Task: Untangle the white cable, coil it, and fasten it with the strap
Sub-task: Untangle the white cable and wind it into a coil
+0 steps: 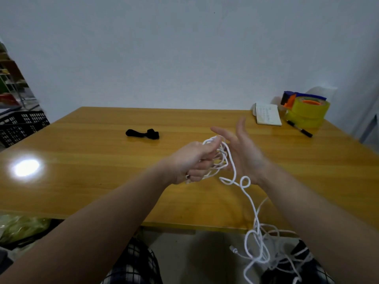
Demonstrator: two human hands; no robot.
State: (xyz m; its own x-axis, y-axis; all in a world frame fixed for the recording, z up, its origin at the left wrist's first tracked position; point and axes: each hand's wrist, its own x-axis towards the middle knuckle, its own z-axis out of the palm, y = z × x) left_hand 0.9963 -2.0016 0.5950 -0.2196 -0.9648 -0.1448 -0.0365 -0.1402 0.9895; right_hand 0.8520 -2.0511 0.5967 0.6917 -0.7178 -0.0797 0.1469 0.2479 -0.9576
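While left hand (192, 160) is clenching fingers (202, 173) round white cable (222, 152) loops to hold coil together, right hand (246, 156) is hovering released beside them; tail is hanging past near counter (102, 160) edge; strap (142, 133) is lying mid-counter.

The table (82, 181) is yellow wood, its glossy varnish catching a bright glare at the left. The cable (232, 160) looks like smooth white plastic. The strap (142, 134) looks like matt black cloth. At upper right, the tape rolls (307, 111) are shiny yellowish plastic and the notebook (267, 114) is matt paper.
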